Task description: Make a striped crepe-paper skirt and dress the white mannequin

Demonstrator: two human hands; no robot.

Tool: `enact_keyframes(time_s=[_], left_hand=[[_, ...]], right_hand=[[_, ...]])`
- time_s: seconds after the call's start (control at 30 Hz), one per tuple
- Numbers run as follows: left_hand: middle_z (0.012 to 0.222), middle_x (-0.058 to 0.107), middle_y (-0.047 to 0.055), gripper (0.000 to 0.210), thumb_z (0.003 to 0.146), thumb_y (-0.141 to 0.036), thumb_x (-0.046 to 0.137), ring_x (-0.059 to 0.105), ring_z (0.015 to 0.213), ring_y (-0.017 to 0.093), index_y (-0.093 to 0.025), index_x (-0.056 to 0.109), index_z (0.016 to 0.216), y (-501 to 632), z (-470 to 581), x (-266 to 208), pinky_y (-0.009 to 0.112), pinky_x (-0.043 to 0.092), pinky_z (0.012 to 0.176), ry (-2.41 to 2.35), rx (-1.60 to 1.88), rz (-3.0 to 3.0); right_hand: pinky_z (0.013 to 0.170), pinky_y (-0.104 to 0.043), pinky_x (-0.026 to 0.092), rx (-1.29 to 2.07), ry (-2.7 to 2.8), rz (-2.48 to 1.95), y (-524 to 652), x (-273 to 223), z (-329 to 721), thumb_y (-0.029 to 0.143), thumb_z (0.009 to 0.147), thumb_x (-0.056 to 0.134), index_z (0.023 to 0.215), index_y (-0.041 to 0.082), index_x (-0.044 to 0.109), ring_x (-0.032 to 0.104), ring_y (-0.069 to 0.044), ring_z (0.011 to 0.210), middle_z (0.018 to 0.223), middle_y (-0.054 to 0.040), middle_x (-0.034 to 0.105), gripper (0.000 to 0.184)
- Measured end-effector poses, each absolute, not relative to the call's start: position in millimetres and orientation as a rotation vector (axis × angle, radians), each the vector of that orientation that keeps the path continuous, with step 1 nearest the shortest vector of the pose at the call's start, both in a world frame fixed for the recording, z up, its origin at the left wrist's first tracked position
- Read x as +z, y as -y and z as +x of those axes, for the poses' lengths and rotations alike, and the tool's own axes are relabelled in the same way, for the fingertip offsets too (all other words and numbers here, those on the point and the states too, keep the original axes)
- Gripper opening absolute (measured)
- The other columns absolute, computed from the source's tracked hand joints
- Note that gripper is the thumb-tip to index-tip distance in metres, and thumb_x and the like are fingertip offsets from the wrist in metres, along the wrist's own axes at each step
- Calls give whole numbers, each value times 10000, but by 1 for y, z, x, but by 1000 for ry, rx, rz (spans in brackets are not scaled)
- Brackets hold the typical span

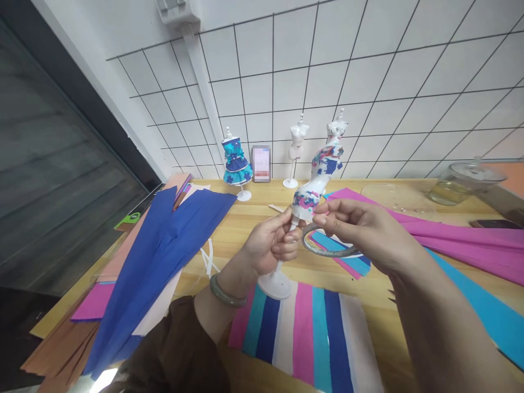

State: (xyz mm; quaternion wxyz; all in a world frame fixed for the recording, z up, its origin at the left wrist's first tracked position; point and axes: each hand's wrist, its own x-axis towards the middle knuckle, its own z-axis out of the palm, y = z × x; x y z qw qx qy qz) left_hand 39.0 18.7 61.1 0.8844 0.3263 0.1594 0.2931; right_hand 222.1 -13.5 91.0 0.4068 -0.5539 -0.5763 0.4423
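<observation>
A small white dress-form mannequin [323,177], tilted to the right, has patches of blue, pink and orange colour on its body. My left hand [272,243] is closed round its thin stand pole, just under the torso, with the round white base [275,285] below. At the lower edge of the torso, the thumb and forefinger of my right hand [352,218] are pinched together; what lies between them is too small to make out. A roll of tape [329,252] shows under my right hand, and I cannot tell whether it hangs or rests on the table.
Striped crepe-paper strips [303,338] lie in front of me. Blue crepe paper [164,262] is at left, pink paper [454,234] at right. A dressed mannequin [235,161], a phone [262,164] and a bare mannequin [297,144] stand along the tiled wall, with a glass teapot [454,185] rightward.
</observation>
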Motion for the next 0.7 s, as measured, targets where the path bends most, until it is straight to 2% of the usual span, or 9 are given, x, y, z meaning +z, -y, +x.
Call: enact_keyframes(time_s=[0.1, 0.17, 0.3, 0.37, 0.53, 0.7], left_hand=[[537, 346, -63, 358, 926, -360, 329, 165, 327, 10, -112, 565, 820, -17, 37, 62, 138, 165, 333, -300, 554, 667], [529, 347, -59, 379, 927, -372, 317, 182, 324, 16, -113, 571, 818, -17, 37, 62, 144, 173, 332, -294, 516, 666], [516, 346, -53, 422, 937, -370, 266, 192, 319, 22, -113, 576, 811, -17, 35, 64, 146, 181, 326, -306, 458, 651], [511, 344, -54, 425, 940, -360, 254, 183, 317, 22, -111, 574, 813, -17, 35, 65, 145, 178, 322, -300, 435, 644], [509, 369, -55, 398, 927, -386, 303, 190, 303, 13, -120, 572, 804, -20, 33, 65, 144, 187, 321, -343, 388, 665], [604, 507, -9, 361, 905, -439, 355, 363, 359, 32, -145, 561, 863, -20, 33, 66, 150, 265, 354, -461, 448, 796]], right_hand=[[417, -205, 397, 1144, 1468, -1383, 12, 91, 222, 490, 700, 687, 1143, 235, 618, 568, -141, 606, 676, -16, 634, 516], [448, -223, 439, 1184, 1524, -1323, 13, 93, 222, 479, 725, 669, 1183, 235, 611, 606, -171, 670, 733, -44, 670, 523], [587, -281, 533, 1263, 1636, -1203, 15, 97, 222, 451, 782, 616, 1106, 293, 672, 623, -247, 936, 957, -53, 702, 364], [598, -293, 545, 1268, 1666, -1196, 16, 98, 222, 434, 807, 592, 1091, 310, 679, 611, -260, 989, 1021, -48, 693, 322], [565, -276, 538, 1231, 1715, -1218, 16, 97, 225, 432, 816, 578, 1097, 297, 678, 635, -245, 938, 1001, -53, 706, 327], [640, -291, 534, 1190, 1716, -1233, 18, 100, 224, 466, 816, 563, 1055, 283, 692, 643, -231, 931, 980, -40, 716, 327]])
